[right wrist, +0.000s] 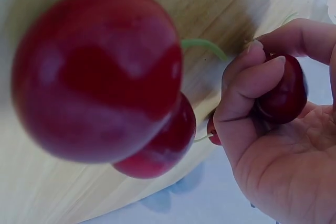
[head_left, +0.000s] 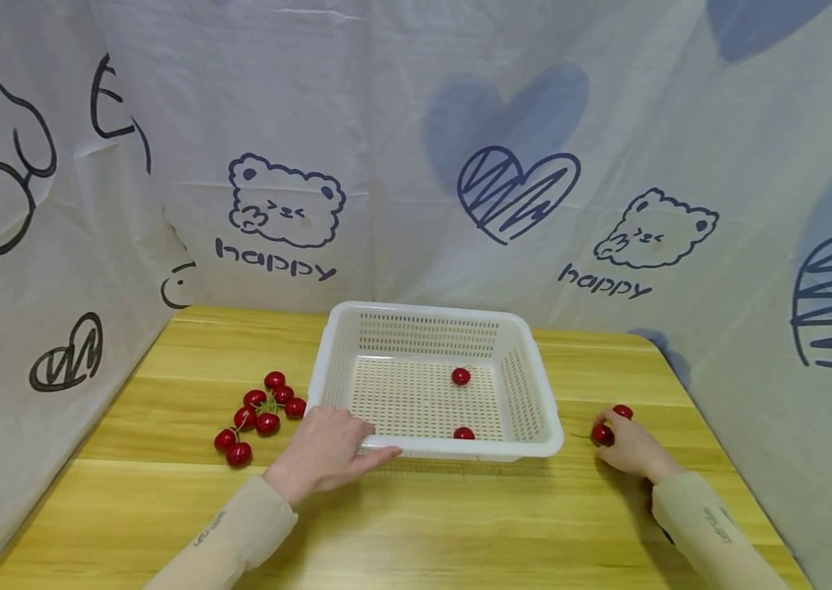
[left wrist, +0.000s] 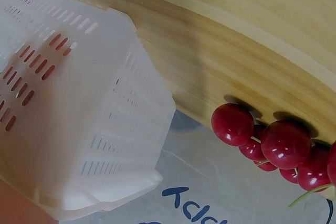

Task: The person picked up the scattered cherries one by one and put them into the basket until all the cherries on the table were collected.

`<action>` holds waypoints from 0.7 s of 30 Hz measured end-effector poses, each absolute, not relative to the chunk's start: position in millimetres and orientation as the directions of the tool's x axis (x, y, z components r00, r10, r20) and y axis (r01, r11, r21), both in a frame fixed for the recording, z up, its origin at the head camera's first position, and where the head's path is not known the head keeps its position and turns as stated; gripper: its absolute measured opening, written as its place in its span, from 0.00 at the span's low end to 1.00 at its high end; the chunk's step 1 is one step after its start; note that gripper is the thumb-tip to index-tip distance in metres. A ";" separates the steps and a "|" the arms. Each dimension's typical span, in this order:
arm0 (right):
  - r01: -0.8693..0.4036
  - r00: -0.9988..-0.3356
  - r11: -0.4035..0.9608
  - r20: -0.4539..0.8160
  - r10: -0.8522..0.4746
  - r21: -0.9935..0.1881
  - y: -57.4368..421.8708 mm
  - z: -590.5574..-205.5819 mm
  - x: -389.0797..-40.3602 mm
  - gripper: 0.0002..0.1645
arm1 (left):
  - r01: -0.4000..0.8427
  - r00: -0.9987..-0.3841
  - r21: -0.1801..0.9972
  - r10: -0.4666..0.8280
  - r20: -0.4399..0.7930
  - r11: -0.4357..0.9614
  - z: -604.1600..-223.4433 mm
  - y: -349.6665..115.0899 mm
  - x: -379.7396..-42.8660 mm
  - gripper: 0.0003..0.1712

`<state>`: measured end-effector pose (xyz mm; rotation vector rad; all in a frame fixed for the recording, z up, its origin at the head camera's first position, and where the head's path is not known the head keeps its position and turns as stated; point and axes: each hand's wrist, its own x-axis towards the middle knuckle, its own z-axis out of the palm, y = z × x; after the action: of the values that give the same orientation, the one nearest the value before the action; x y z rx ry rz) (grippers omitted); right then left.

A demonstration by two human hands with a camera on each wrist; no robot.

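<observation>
The right hand (head_left: 633, 449) has its fingers curled round a red cherry (head_left: 602, 434), and we see it near the right side of the desk (head_left: 445, 533), well apart from the white basket (head_left: 452, 447). From the head view we make out a second cherry (head_left: 624, 411) just beyond the fingers, and in the right wrist view we find two large cherries (right wrist: 94, 72) close to the camera, one partly covering the other, with a green stem (right wrist: 205, 44) arching toward the fingers. The left hand (head_left: 323, 455) grips the near left corner of the basket, its thumb laid along the outside of the near rim; from the left wrist camera we notice reddish patches showing through the slots (left wrist: 39, 65) of the wall. Inside the basket we count two loose cherries (head_left: 461, 376), one toward the back of the floor and one by the near wall, the latter partly hidden by the rim. To the left of the basket, on the wooden surface, we see a cluster of cherries (head_left: 267, 424) with green stems (head_left: 266, 405) at its middle. Behind everything hangs a pale cloth (head_left: 401, 164) printed with bears, hearts and the word "happy", and we see a light sleeve (head_left: 246, 524) on each arm.
</observation>
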<state>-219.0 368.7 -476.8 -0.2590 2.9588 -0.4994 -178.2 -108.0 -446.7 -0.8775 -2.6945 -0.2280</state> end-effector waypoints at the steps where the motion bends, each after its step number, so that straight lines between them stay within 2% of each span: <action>1: -0.146 -0.978 0.932 -0.094 -0.186 -0.333 369.0 -476.6 -218.8 0.25 | 0.597 -0.768 0.056 0.550 0.329 0.800 -446.5 -108.0 -178.0 0.33; 8: -0.130 -0.982 0.927 -0.082 -0.169 -0.353 369.2 -471.1 -215.1 0.25 | 0.602 -0.753 0.033 0.553 0.358 0.798 -445.8 -107.8 -177.8 0.33; 21: -0.128 -0.985 0.908 -0.054 -0.162 -0.399 367.7 -464.2 -208.3 0.29 | 0.597 -0.762 0.047 0.549 0.343 0.801 -445.0 -107.0 -177.2 0.33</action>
<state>-208.3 367.7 -464.2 -0.2272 2.9846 -0.6156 -177.2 -107.0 -445.0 -0.8755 -2.6755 -0.2195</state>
